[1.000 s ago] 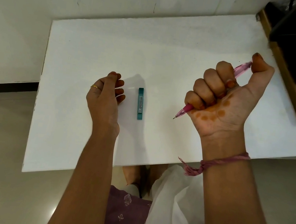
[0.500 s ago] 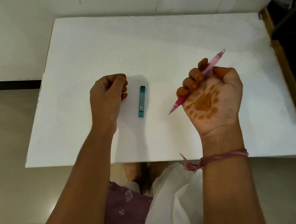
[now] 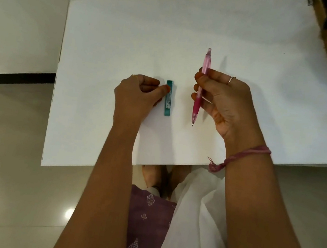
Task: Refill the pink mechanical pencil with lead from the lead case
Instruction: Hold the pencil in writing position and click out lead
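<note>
- Your right hand (image 3: pixel 223 102) rolled palm-down, gripping the pencil (image 3: pixel 202 83) tip toward 6 o'clock.
- Your left hand (image 3: pixel 139 94) crept up, fingertips loosely curled, touching the case (image 3: pixel 168 98) lying on the table (image 3: pixel 128 36).
- You looked ready to lift the case next.

- The right hand (image 3: pixel 223 102) turned over from its palm-up fist, so that its back now faced the camera, and it came in closer to the lead case (image 3: pixel 168 98).
- The pink mechanical pencil (image 3: pixel 201 83), earlier gripped slantwise in that fist, was now pinched in the fingertips, pointing away with its tip nearest the person.
- The left hand (image 3: pixel 135 95) closed the gap to the lead case, its thumb now touching the case's left edge.
</note>
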